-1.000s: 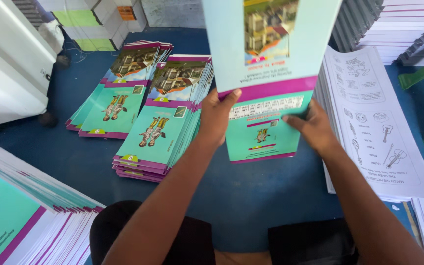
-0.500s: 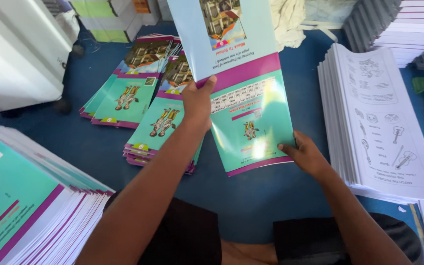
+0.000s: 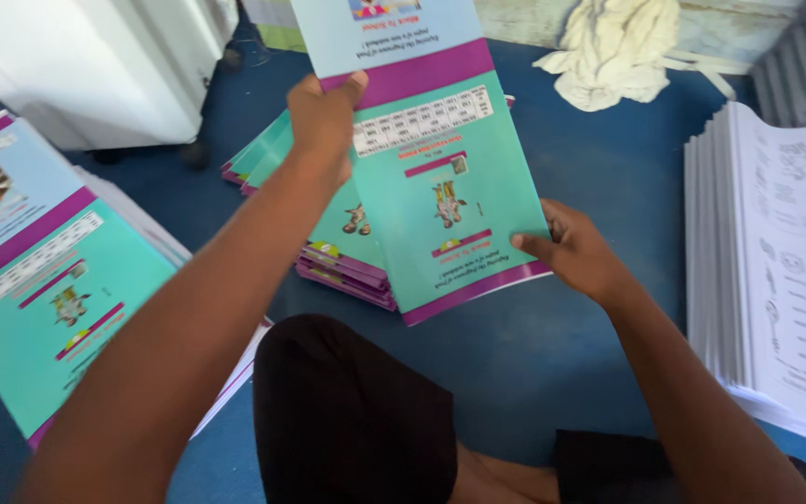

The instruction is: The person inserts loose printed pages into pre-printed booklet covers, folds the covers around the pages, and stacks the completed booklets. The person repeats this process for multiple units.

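I hold an unfolded booklet cover (image 3: 440, 177), light blue at the top, teal below, with purple bands, above the blue floor. My left hand (image 3: 324, 117) grips its left edge at the purple middle band. My right hand (image 3: 576, 252) pinches its lower right corner. Under the cover lie fanned piles of finished booklets (image 3: 347, 266) with the same teal and purple print.
A tall stack of the same covers (image 3: 48, 271) lies at the left. A thick stack of white printed sheets (image 3: 776, 261) stands at the right. A crumpled cream cloth (image 3: 613, 51) lies at the back, and a white cabinet (image 3: 86, 65) at the far left.
The view has shifted left and the cover has swung lower and tilted. My left hand has slid up to the purple middle band; my right hand stays at the lower corner.
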